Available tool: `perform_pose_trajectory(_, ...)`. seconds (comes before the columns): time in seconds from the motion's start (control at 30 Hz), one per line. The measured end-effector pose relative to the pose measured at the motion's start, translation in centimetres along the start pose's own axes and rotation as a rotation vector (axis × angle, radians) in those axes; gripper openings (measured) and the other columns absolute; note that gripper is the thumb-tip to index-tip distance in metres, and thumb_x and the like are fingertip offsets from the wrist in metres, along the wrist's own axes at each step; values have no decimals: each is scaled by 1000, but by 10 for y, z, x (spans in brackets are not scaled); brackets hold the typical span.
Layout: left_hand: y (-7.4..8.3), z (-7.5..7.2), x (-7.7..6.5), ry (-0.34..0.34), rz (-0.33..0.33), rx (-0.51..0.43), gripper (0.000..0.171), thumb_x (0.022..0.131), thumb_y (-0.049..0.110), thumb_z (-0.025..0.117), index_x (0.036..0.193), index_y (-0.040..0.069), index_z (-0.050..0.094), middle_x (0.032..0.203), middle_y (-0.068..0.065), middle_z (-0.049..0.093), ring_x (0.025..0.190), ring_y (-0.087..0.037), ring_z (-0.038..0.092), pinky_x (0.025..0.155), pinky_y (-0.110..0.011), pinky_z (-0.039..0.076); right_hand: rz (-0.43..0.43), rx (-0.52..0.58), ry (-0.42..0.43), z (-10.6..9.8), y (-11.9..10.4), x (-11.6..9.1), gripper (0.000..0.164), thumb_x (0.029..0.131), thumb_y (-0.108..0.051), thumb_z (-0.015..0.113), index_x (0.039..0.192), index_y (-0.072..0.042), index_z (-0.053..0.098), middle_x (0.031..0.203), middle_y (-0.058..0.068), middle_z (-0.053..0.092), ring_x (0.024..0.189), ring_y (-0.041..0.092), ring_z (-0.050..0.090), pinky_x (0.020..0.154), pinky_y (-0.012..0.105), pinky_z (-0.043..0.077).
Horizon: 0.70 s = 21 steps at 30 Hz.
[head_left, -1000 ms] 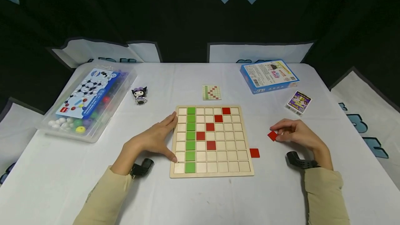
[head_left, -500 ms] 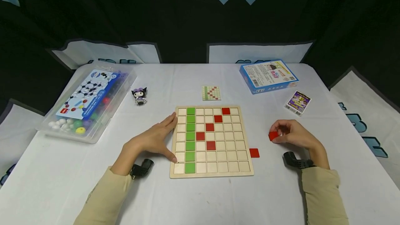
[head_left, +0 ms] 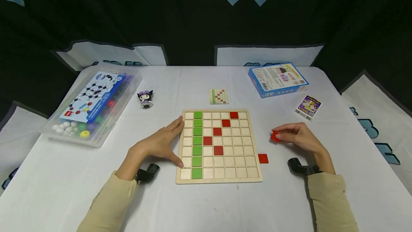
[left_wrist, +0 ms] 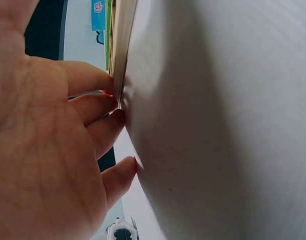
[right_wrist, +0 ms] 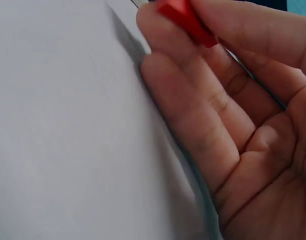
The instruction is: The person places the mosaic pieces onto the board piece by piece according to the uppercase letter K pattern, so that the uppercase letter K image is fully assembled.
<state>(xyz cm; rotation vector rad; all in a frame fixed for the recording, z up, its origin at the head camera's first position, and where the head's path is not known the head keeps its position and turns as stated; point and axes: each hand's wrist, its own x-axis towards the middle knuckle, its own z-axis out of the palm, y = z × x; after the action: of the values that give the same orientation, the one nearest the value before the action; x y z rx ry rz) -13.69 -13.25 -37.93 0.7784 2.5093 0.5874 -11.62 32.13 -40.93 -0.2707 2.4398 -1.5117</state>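
A wooden grid board [head_left: 220, 180] lies in the middle of the table. One of its columns is filled with green tiles [head_left: 197, 141], and several red tiles [head_left: 218, 150] sit in other squares, mostly along a diagonal. My left hand [head_left: 162, 141] is spread at the board's left edge, thumb near the lower corner and fingertips higher up; in the left wrist view the fingers [left_wrist: 100, 132] rest against the wooden side. Right of the board, my right hand [head_left: 297, 138] pinches a red square tile [right_wrist: 185, 20] between thumb and fingers, over the cloth. A loose red tile [head_left: 263, 158] lies at the board's right edge.
A small pattern card [head_left: 219, 96] lies behind the board. At the left are a clear plastic case [head_left: 93, 105] of coloured balls and a small figurine [head_left: 146, 99]. A blue box [head_left: 278, 79] and a small purple card pack [head_left: 308, 107] lie at the back right.
My right hand has shifted slightly left toward the board with the red tile, which has turned in its fingers. The left hand stays at the board's edge.
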Motion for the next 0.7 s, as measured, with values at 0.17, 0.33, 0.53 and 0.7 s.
perform_pose_trajectory(0.17,0,1,1,-1,-1,3,132,58,46,89,151,-6,11,161,-20,-2,149,-38,5,117,-58,18,-37,80,-86,16,-12,9,32,90,-3,61,114,19,59,92,-15,72,76,8,70,68,25,59)
perform_pose_trajectory(0.33,0,0,2,2,2,8,132,58,45,90,151,-7,11,161,-21,-2,148,-39,6,117,-58,18,-112,124,-153,36,-30,17,28,89,0,63,109,19,62,86,-7,74,70,13,72,67,30,60)
perform_pose_trajectory(0.53,0,0,1,9,7,7,132,57,45,90,151,-7,11,161,-21,-2,148,-38,6,117,-58,18,-111,105,-177,61,-50,25,24,87,-2,66,106,12,67,84,4,75,68,13,72,67,29,60)
perform_pose_trajectory(0.7,0,1,1,9,5,5,133,57,46,90,151,-7,11,161,-20,-2,148,-38,6,117,-58,18,-115,111,-231,77,-58,30,25,88,-3,65,107,12,67,92,23,72,70,11,71,68,30,60)
